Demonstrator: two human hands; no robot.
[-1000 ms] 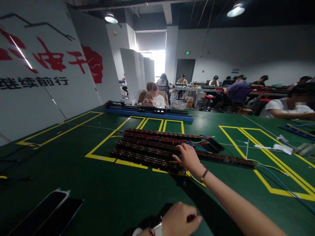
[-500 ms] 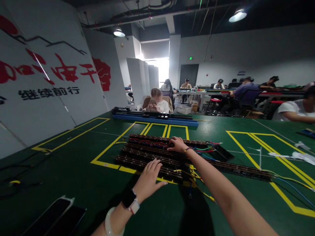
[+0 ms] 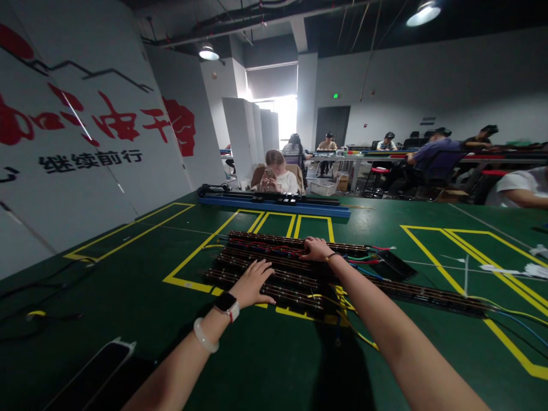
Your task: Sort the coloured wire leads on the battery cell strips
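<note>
Several long dark strips with copper-coloured lines (image 3: 282, 294) lie side by side on the green tabletop. My left hand (image 3: 252, 282) rests over the nearer strips, palm down, fingers spread and thumb out to the right. Farther back, my right hand (image 3: 317, 249) bends its fingers down at the far strips, where red and blue wires (image 3: 274, 250) run. What its fingertips hold, if anything, is hidden. Yellow wires (image 3: 342, 305) come out at the strips' right end. Another long dark strip (image 3: 428, 295) stretches to the right under my right forearm.
Yellow tape (image 3: 188, 283) marks rectangles on the green table (image 3: 128, 302). A blue rail (image 3: 274, 206) lies along the far edge, with a seated person (image 3: 278, 177) beyond it. Dark panels (image 3: 94, 371) sit at the front left, black cables (image 3: 43, 291) at left, white scraps (image 3: 535, 270) at right.
My left hand has slid left and away from me over the strips. The right hand stays at the far strips with its fingers bent; the view has shifted slightly.
</note>
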